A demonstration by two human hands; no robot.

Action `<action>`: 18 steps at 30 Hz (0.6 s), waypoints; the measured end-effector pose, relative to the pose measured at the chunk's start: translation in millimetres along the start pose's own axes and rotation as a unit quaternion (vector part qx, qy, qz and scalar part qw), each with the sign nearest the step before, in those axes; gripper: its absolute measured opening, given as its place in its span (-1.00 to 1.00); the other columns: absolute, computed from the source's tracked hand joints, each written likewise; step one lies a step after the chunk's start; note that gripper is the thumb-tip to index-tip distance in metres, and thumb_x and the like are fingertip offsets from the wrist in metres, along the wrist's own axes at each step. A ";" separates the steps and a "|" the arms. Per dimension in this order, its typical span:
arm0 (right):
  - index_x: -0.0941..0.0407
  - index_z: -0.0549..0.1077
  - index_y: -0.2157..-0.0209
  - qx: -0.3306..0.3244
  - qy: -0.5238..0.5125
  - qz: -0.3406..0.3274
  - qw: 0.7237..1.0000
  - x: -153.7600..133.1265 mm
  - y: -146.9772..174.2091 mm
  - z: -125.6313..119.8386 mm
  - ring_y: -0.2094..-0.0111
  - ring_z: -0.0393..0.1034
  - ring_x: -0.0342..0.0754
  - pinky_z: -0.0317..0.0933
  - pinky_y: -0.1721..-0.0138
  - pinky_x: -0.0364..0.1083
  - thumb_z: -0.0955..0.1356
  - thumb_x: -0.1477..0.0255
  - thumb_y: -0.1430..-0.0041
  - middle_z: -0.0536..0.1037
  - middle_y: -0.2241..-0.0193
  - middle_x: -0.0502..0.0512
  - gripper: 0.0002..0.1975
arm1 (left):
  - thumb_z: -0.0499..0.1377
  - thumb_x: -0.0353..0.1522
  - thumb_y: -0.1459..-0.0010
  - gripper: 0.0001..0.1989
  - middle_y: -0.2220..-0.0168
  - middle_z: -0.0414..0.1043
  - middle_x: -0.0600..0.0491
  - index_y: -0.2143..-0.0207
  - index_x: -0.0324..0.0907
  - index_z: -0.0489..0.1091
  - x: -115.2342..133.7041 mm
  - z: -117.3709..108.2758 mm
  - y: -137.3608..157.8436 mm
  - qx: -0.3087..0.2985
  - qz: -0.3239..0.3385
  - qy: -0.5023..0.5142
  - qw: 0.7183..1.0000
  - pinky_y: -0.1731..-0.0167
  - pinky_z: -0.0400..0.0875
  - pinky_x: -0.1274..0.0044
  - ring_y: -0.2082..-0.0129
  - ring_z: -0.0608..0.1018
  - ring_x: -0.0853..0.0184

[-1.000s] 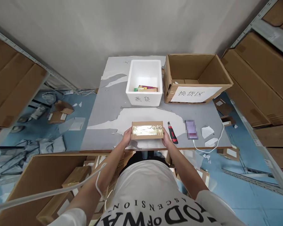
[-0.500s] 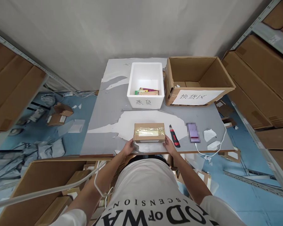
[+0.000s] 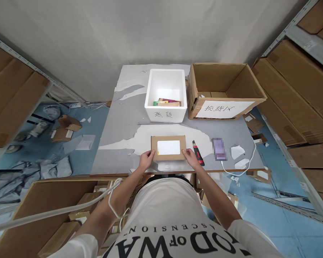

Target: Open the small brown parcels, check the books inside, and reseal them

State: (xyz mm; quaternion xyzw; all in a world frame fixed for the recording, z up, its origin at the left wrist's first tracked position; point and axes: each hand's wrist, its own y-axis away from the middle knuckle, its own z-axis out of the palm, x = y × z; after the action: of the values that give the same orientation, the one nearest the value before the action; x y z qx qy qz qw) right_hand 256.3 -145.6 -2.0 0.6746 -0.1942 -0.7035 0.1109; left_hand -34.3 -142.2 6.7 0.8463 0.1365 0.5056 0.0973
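Observation:
A small flat cardboard parcel [image 3: 154, 143] lies near the front edge of the grey table [image 3: 118, 125], its white label facing up. My left hand [image 3: 146, 158] grips its lower left corner, and my right hand [image 3: 190, 157] grips its lower right corner. A red and black utility knife [image 3: 197, 152] lies just right of my right hand.
Behind the parcel stand a white foam box [image 3: 165, 111] holding coloured packets and an open cardboard box [image 3: 226, 89] with a paper sign. A phone [image 3: 219, 148], its white cable and paper scraps lie at the right. Shelves of cartons flank the table; an open carton [image 3: 48, 200] sits below left.
I have turned the parcel over towards the table: its taped side faced up before, now the white label side does. Both hands stayed at its corners.

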 end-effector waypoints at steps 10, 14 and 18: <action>0.09 0.44 0.52 0.019 0.048 0.051 0.997 13.5 -4.8 5.2 0.41 0.35 -0.06 0.18 0.20 -0.08 0.48 0.35 0.17 0.51 0.54 -0.06 -0.82 | 0.10 0.06 -0.02 -0.47 0.42 0.55 -0.06 0.47 -0.24 0.54 -5.3 4.4 -7.8 0.004 -0.059 -0.030 0.998 0.33 0.27 0.47 0.33 0.49 0.19; 0.08 0.45 0.49 0.030 0.028 0.050 0.998 23.1 -8.1 5.2 0.37 0.38 -0.04 0.23 0.17 -0.06 0.48 0.33 0.17 0.53 0.50 -0.04 -0.81 | 0.15 0.05 0.03 -0.47 0.37 0.56 -0.09 0.42 -0.26 0.54 -13.2 6.4 -10.2 -0.003 -0.070 0.011 0.997 0.28 0.33 0.46 0.27 0.51 0.16; 0.06 0.47 0.41 0.011 0.009 0.056 0.998 35.0 -10.8 -2.1 0.28 0.44 -0.02 0.26 0.06 0.02 0.41 0.27 0.05 0.57 0.40 0.00 -0.83 | 0.15 0.00 0.00 -0.52 0.33 0.57 -0.11 0.37 -0.26 0.53 -23.2 5.4 -11.5 -0.008 -0.103 0.117 0.988 0.20 0.37 0.41 0.20 0.53 0.14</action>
State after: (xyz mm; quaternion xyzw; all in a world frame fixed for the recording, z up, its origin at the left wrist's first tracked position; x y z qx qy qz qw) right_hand 257.2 -150.9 -38.3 0.6700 -0.2383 -0.6882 0.1442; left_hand -41.5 -139.1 -18.5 0.7622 0.2295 0.5891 0.1393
